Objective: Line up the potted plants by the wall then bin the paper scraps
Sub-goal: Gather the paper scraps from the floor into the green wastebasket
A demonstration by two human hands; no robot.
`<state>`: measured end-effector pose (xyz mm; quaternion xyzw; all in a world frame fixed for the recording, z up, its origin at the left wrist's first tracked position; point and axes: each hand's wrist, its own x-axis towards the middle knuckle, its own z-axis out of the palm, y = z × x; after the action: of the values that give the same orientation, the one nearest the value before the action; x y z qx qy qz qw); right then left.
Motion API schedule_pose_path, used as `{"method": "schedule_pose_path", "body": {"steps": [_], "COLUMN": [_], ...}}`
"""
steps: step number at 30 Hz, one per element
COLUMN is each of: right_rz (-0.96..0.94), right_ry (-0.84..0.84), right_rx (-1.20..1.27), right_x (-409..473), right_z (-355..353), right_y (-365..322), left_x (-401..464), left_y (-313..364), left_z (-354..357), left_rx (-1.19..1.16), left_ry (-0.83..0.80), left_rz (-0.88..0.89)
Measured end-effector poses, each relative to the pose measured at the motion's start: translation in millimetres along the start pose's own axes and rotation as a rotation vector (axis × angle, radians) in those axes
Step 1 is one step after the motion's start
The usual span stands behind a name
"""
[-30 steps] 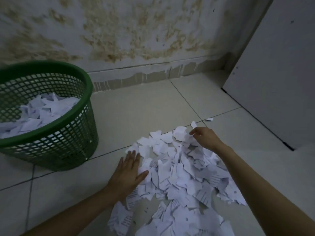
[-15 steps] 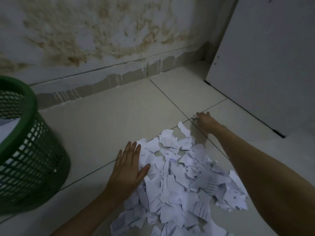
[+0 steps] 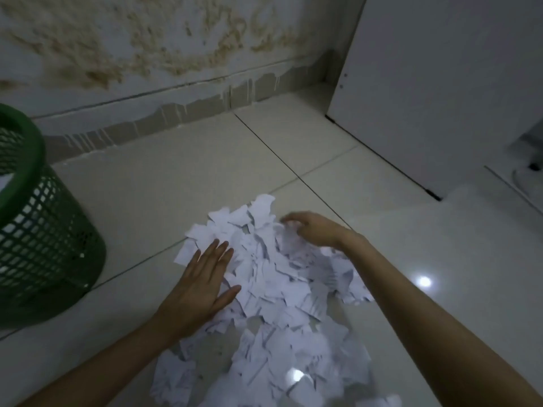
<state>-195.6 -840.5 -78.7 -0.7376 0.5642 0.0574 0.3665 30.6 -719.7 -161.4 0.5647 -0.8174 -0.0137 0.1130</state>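
The pale glossy tiled floor (image 3: 152,186) spreads under me, meeting a stained, blotchy plaster wall (image 3: 147,39) at the far side, with a white flat panel (image 3: 440,83) standing to the right. At the left edge stands a dark green plastic mesh waste basket (image 3: 44,230), upright and well apart from my hands. Between my arms lies a loose heap of torn white paper scraps (image 3: 273,283), spread across the tiles. My left hand (image 3: 202,283) rests flat on the heap's left edge, fingers straight and together, thumb out, palm pressing scraps down. My right hand (image 3: 314,230) sits at the heap's far right side, fingers curled down into the scraps; it is blurred, so I cannot tell whether it actually grips any.
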Motion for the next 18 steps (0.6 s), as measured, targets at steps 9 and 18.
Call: {"method": "schedule_pose_path", "body": {"steps": [9, 18], "right_rz": [0.259, 0.627], "right_ry": [0.198, -0.875], "right_rx": [0.105, -0.031], "right_x": [-148, -178], "right_z": [29, 99], "right_y": [49, 87], "left_x": [-48, -73], "left_y": [42, 91], "left_z": [-25, -51], "left_rx": [-0.07, -0.188], "left_ry": [-0.103, -1.307], "left_rz": [0.688, 0.387]}}
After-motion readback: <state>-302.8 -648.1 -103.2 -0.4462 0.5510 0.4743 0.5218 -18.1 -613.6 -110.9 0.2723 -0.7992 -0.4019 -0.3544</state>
